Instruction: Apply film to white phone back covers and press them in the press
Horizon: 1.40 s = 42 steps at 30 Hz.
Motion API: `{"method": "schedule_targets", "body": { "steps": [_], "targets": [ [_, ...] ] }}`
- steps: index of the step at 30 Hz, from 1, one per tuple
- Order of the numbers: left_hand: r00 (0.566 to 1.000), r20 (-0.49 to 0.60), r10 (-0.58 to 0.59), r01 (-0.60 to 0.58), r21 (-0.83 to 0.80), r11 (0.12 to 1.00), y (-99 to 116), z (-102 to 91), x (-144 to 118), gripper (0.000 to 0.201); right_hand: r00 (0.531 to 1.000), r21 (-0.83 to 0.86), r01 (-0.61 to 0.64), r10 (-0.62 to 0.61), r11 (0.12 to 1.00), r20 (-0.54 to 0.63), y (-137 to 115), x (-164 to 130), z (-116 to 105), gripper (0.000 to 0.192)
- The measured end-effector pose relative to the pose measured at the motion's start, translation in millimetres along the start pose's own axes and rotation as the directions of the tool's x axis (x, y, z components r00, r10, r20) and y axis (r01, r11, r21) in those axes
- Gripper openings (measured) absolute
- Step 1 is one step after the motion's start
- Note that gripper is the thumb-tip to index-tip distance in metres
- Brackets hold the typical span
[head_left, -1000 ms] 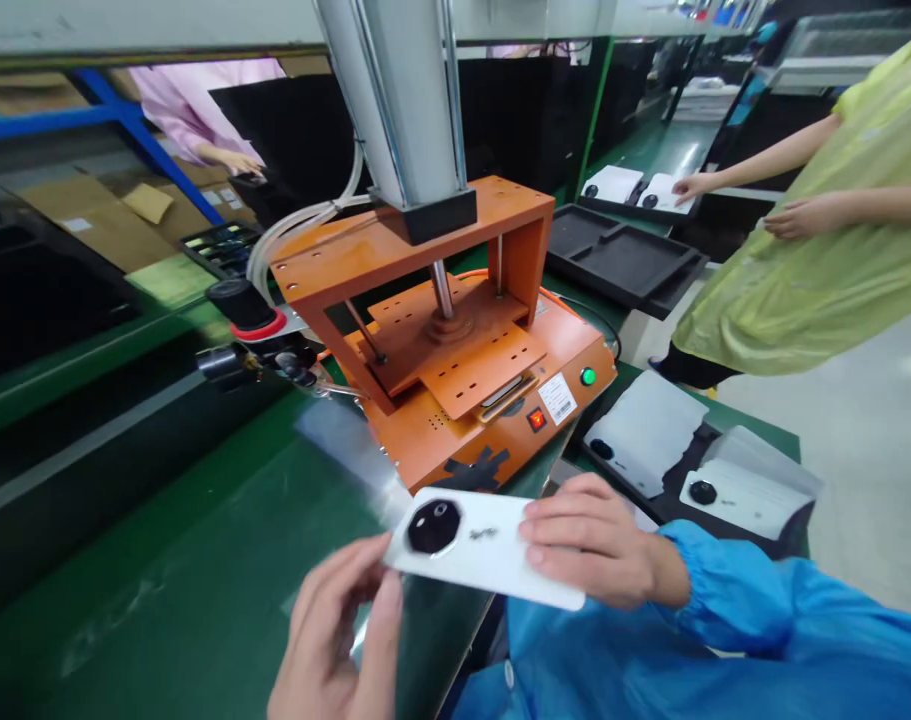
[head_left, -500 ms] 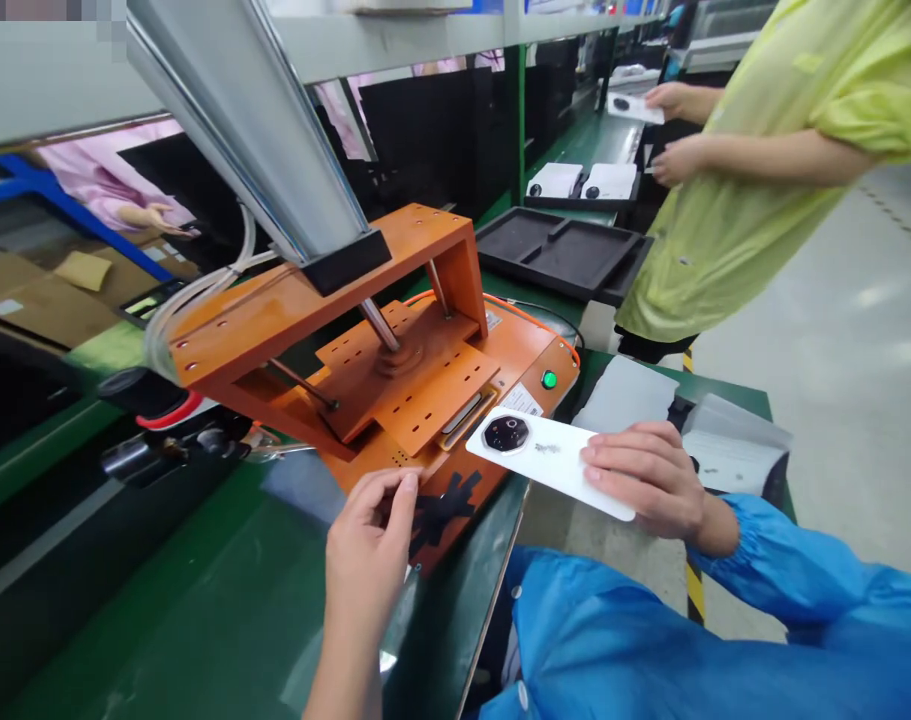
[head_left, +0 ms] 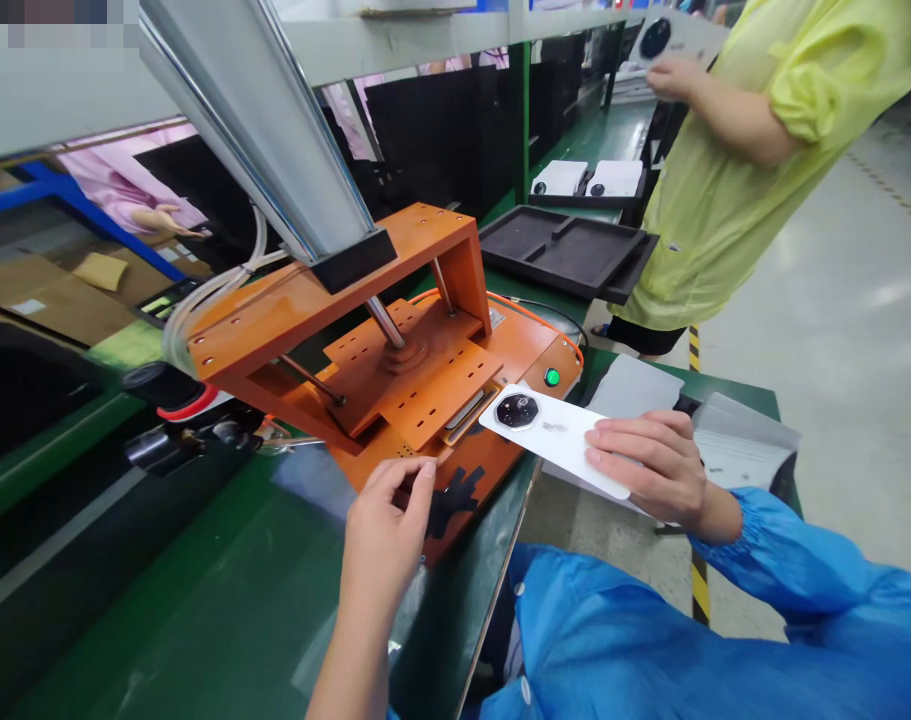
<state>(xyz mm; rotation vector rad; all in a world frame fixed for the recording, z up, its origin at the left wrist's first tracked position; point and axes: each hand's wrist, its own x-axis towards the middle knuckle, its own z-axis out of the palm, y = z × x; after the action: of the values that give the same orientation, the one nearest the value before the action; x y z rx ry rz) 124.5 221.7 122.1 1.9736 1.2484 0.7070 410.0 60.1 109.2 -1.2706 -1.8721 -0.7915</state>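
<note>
My right hand [head_left: 654,470] grips the right end of a thin white panel [head_left: 556,428], which has a black octagonal camera-like shape near its far left corner and a small grey mark in the middle. A second pale edge shows under its lower side. The panel hovers beside the front of an orange press [head_left: 440,395], above the bench edge. My left hand [head_left: 387,515] is by the press's front left corner, thumb and forefinger pinched together; what lies between them, if anything, cannot be made out. Black tape [head_left: 456,500] is stuck on the press near those fingertips.
A silver cylinder [head_left: 275,130] rises from the press. Its green button [head_left: 552,377] is on the right. Black trays [head_left: 560,245] lie behind, with white panels [head_left: 616,178] beyond. A co-worker in yellow [head_left: 732,210] holds a similar panel. Stacked sheets [head_left: 747,440] lie at the right.
My right hand has tipped the panel slightly, and a pale edge now shows beneath it. My left hand keeps its pinch. The co-worker has raised the other panel. The view has shifted a little.
</note>
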Motion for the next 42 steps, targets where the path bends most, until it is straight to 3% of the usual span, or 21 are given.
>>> {"method": "schedule_targets", "body": {
  "steps": [8, 12, 14, 16, 19, 21, 24, 27, 30, 33, 35, 38, 42],
  "targets": [
    [0.999, 0.005, -0.038, 0.038, 0.027, 0.999, -0.7, 0.7, 2.2, 0.040, 1.000, -0.042, 0.005, -0.005, 0.999, -0.003, 3.9, -7.3, 4.3, 0.026],
    [0.993, -0.049, -0.103, 0.103, 0.008, 0.995, 9.0, 3.2, 11.8, 0.046, 1.000, -0.052, -0.015, 0.015, 0.999, 0.002, 4.3, -7.2, 1.6, 0.026],
    [0.990, -0.046, -0.130, 0.126, -0.077, 0.989, 17.4, 7.4, 19.6, 0.048, 1.000, -0.052, -0.017, 0.018, 0.998, 0.009, 4.3, -5.6, -2.0, 0.026],
    [0.980, 0.002, -0.197, 0.187, -0.316, 0.930, 26.7, 14.0, 29.6, 0.050, 1.000, -0.052, -0.015, 0.015, 0.999, 0.013, 4.9, -4.0, -5.5, 0.028],
    [0.960, 0.088, -0.268, 0.260, -0.641, 0.723, 40.3, 26.9, 49.5, 0.055, 1.000, -0.057, -0.005, 0.006, 0.998, 0.011, 7.8, -3.6, -5.1, 0.029],
    [0.960, 0.075, -0.269, 0.239, -0.719, 0.653, 48.0, 35.3, 64.1, 0.055, 1.000, -0.060, -0.011, 0.010, 0.998, -0.009, 11.2, -4.3, 2.0, 0.030],
    [0.958, 0.032, -0.284, 0.208, -0.759, 0.616, 55.3, 42.4, 73.6, 0.048, 0.997, -0.062, -0.037, 0.033, 0.997, -0.069, 17.9, -3.8, 22.3, 0.035],
    [0.944, 0.079, -0.320, 0.268, -0.749, 0.607, 53.0, 43.2, 43.7, 0.035, 0.992, -0.055, -0.062, 0.056, 0.997, -0.114, 25.1, 2.5, 47.3, 0.040],
    [0.940, 0.096, -0.327, 0.298, -0.700, 0.649, 37.3, 44.0, -29.8, 0.029, 0.996, -0.029, -0.039, 0.036, 0.999, -0.085, 30.9, 17.6, 74.1, 0.038],
    [0.966, 0.000, -0.259, 0.224, -0.499, 0.837, 13.3, 44.5, -109.8, 0.037, 0.999, 0.032, 0.041, -0.041, 0.999, -0.007, 36.6, 42.2, 105.9, 0.034],
    [0.978, -0.012, -0.206, 0.189, -0.354, 0.916, -0.5, 45.9, -145.8, 0.042, 0.991, 0.088, 0.111, -0.117, 0.990, 0.071, 40.7, 61.5, 128.4, 0.033],
    [0.996, 0.012, -0.090, 0.091, -0.229, 0.969, -11.6, 52.9, -166.6, 0.041, 0.955, 0.167, 0.191, -0.223, 0.967, 0.197, 43.2, 88.5, 153.0, 0.032],
    [0.997, 0.041, 0.070, -0.059, -0.229, 0.972, -13.4, 60.6, -160.4, 0.039, 0.895, 0.219, 0.211, -0.278, 0.953, 0.349, 36.4, 111.0, 156.6, 0.028]
  ]
}}
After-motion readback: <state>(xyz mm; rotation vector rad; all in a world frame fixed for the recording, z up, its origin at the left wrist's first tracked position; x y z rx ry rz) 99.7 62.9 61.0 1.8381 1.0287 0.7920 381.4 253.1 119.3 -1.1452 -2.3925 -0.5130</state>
